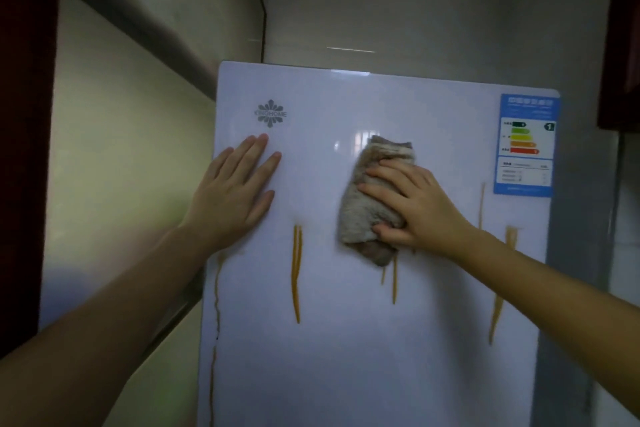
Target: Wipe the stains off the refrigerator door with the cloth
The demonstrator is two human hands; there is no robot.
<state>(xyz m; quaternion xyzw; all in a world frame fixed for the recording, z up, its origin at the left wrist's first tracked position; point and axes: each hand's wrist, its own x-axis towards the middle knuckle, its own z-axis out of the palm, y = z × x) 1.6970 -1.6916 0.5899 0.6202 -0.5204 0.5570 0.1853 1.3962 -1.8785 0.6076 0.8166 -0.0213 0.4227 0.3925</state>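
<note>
Hands are both up on the white refrigerator door (346, 357). The left hand (235, 191) lies flat on the door near its left edge, just under a grey flower logo (272, 113). Its fingers are open and spread a little, and it holds nothing.

The right hand (412, 204) is in the middle of the door. It presses a grey-brown cloth (367, 198) against the door. The fingers lie over the cloth and the thumb curls under it, so the hand is gripping the cloth. The cloth is folded up and fluffy. Part of it sticks out above the fingers and part hangs below the thumb.

Orange stains run down the door in thin lines. 1 long drip (296, 274) is between the 2 hands, lower down. 2 short drips (393, 281) come out from right under the cloth. Another drip (498, 291) is on the right side, below the right wrist. A thin line (481, 204) runs down just left of the blue energy label (526, 146). That label sits at the top right corner of the door. A thin brown-orange streak (216, 305) also runs down the left edge of the door.

Behind the refrigerator is a pale wall (415, 10).
</note>
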